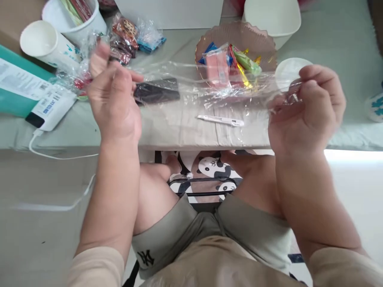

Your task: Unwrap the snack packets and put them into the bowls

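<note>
A sheet of clear plastic film (191,85) stretches crumpled between my two hands above the table's front. My left hand (115,93) has its fingers closed around the film's left end, with some blur at the fingertips. On the other side, my right hand (311,103) grips the bunched right end between curled fingers. Beneath the film lie a white utility knife (221,120) and a dark flat object (158,91). Behind it a scalloped brown-tinted plate (188,59) holds a pink packet (217,67) and several colourful wrapped pieces, partly seen through the film.
At the left stand a white paper cup (40,40), a white tub (86,28), a teal box (20,85) and a white device (54,109) with a cable. Wrapped snacks (124,32) lie behind my left hand. A pale square container (272,20) and a white round lid (289,71) are rear right.
</note>
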{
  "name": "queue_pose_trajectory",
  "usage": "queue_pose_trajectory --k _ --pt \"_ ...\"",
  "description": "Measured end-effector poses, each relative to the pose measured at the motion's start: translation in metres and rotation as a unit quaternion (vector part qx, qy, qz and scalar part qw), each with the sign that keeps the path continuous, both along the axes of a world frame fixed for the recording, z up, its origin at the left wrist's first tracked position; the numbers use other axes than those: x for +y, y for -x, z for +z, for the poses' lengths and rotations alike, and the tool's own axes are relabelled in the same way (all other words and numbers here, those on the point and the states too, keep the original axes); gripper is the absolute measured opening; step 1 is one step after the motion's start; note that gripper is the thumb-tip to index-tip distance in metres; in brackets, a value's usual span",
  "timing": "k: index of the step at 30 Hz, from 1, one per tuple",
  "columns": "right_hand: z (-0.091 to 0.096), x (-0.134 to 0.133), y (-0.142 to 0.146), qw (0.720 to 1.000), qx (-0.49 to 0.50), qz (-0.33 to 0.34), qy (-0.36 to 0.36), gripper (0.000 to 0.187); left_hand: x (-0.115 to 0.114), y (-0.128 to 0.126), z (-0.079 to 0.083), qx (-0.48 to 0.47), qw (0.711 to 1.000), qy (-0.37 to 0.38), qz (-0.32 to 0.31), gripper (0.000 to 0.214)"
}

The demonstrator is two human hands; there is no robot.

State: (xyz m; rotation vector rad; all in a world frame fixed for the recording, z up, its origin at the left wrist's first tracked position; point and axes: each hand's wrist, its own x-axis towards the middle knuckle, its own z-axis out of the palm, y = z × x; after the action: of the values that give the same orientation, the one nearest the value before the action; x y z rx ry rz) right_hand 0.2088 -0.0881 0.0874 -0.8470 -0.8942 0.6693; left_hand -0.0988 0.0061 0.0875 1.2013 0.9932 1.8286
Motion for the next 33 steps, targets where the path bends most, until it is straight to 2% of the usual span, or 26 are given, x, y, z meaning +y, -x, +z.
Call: queue_pose_trajectory --k 2,4,6,7,10,12,15,18,20,22,24,28,33 --pt "0.005 -0.026 -0.011 0.999 -0.036 0.01 0.004 0.022 -0.018 -0.002 0.007 0.076 0.99 -0.116 -0.019 0.038" --pt "0.008 -0.058 -0.022 0.997 -0.072 0.01 0.029 0.034 -0.048 -0.008 0.016 0.125 0.974 -0.155 -0.103 0.017" --pt "0.011 -0.094 -0.032 0.99 -0.113 0.0 0.087 0.041 -0.086 -0.02 0.023 0.125 0.97 -0.16 -0.137 0.03" --pt "0.013 -0.112 -0.036 0.983 -0.137 -0.009 0.123 0.04 -0.104 -0.026 0.026 0.11 0.971 -0.151 -0.147 0.028" --pt "0.017 -0.16 -0.046 0.952 -0.227 -0.048 0.199 0.02 -0.151 -0.043 0.027 0.02 0.987 -0.113 -0.109 0.022" --pt "0.018 -0.185 -0.051 0.937 -0.277 -0.076 0.197 0.007 -0.173 -0.047 0.021 0.004 0.989 -0.098 -0.112 0.023" --pt "0.016 -0.214 -0.055 0.928 -0.318 -0.119 0.152 0.014 -0.197 -0.042 0.007 -0.004 0.98 -0.069 -0.188 0.031" --pt "0.012 -0.237 -0.055 0.919 -0.346 -0.129 0.139 0.021 -0.217 -0.033 -0.005 -0.039 0.956 0.029 -0.29 0.048" --pt "0.01 -0.248 -0.052 0.919 -0.35 -0.11 0.144 0.025 -0.226 -0.031 -0.009 -0.065 0.935 0.115 -0.33 0.049" --pt "0.009 -0.254 -0.048 0.919 -0.354 -0.104 0.14 0.025 -0.233 -0.032 -0.01 -0.074 0.922 0.185 -0.333 0.041" --pt "0.009 -0.258 -0.044 0.913 -0.367 -0.12 0.131 0.022 -0.236 -0.033 -0.011 -0.06 0.925 0.226 -0.298 0.032" --pt "0.015 -0.262 -0.035 0.907 -0.382 -0.12 0.13 0.024 -0.239 -0.034 -0.014 -0.021 0.947 0.211 -0.24 0.022" --pt "0.022 -0.269 -0.023 0.921 -0.346 -0.117 0.135 0.024 -0.242 -0.029 -0.017 -0.006 0.954 0.179 -0.241 0.035"
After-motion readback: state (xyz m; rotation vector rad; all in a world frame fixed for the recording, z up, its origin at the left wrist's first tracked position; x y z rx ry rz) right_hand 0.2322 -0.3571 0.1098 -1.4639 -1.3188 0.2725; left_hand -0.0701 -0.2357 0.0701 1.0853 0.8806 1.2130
